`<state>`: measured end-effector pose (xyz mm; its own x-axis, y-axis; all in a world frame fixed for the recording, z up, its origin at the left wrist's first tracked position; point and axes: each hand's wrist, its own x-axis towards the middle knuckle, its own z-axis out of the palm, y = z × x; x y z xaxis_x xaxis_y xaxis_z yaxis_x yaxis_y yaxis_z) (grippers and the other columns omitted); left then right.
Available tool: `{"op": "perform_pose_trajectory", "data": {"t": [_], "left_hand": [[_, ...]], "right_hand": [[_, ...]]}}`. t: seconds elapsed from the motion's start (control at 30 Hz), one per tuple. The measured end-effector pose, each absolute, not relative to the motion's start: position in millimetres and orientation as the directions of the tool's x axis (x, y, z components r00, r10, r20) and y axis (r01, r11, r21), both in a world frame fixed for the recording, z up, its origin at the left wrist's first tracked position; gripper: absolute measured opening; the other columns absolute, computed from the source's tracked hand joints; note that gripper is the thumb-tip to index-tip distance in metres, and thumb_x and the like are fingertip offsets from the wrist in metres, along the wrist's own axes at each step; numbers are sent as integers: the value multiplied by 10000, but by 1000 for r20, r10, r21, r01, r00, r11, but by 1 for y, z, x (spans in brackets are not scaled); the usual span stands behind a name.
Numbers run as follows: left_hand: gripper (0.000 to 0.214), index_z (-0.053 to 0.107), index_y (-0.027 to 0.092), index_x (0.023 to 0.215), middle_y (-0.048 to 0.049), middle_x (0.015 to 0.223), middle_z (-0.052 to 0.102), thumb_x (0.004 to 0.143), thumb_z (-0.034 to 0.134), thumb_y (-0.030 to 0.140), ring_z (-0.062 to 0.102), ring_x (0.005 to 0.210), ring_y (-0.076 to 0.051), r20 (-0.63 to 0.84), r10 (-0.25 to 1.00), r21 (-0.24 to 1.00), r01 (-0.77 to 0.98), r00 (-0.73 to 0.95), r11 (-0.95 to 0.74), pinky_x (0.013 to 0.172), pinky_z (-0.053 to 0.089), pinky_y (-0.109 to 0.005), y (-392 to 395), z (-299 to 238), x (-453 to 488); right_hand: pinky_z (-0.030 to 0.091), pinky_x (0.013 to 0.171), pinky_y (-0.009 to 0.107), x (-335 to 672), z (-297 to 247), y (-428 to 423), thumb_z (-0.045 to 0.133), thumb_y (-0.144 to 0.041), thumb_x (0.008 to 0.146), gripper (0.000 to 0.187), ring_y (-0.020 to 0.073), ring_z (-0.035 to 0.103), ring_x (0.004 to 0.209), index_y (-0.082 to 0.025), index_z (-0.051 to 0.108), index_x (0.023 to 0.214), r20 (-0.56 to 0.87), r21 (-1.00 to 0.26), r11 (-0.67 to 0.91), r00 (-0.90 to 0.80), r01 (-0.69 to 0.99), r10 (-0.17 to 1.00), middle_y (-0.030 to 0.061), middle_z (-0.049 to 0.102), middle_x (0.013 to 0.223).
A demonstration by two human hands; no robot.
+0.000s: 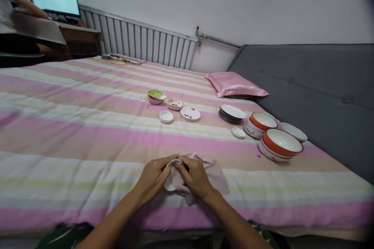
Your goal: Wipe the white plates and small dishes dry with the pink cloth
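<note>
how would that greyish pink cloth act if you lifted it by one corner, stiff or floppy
The cloth would probably hang floppy, since it bunches in soft folds by the right hand. It looks thin, so it is likely light for its spread.

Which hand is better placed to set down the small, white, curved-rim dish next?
Probably the left hand: it holds the white dish at its edge, while the right hand has the pinkish-grey fabric cloth bunched beneath it.

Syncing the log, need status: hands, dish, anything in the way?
Left hand gripping small white dish. Right hand holding pinkish-grey cloth against it. No obstruction seen at the hands; orange-banded bowls off right.
</note>
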<state>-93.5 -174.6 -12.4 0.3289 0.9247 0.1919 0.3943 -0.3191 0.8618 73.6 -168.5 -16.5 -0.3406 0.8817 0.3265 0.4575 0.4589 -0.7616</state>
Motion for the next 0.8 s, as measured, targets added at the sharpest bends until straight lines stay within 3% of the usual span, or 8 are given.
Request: {"op": "perform_pose_trajectory", "data": {"t": [0.13,0.3,0.53,0.8], "left_hand": [[408,557,208,1198,-47,1192,607,816,415,202,562,1048,-212,214,920,858,386,330,-338,916,405,-322,-175,-11,-91],[467,476,168,1220,-60,979,649,753,491,181,591,681,-147,152,943,913,323,296,-249,610,463,-253,-178,-7,-84],[393,434,181,1114,-3,777,612,725,479,143,571,639,-124,154,952,965,168,265,-203,568,428,-221,-179,-12,-81],[389,515,162,1075,4,710,609,694,454,109,522,573,-112,156,954,944,244,258,-220,521,364,-210,-176,-11,-87]], "right_hand": [[381,654,230,75,-18,-167,471,-229,852,182,148,586,701,-199,648,880,316,-803,414,-282,428,906,16,669,788],[419,643,234,77,-23,-162,477,-263,845,198,159,597,711,-168,642,897,266,-888,295,-130,351,955,30,668,792],[435,633,231,76,-24,-160,482,-278,843,198,159,594,709,-158,636,875,267,-918,286,-107,273,958,31,659,781],[422,633,231,77,-25,-163,487,-281,846,194,153,594,705,-177,642,895,283,-887,311,-130,341,950,19,662,781]]}}
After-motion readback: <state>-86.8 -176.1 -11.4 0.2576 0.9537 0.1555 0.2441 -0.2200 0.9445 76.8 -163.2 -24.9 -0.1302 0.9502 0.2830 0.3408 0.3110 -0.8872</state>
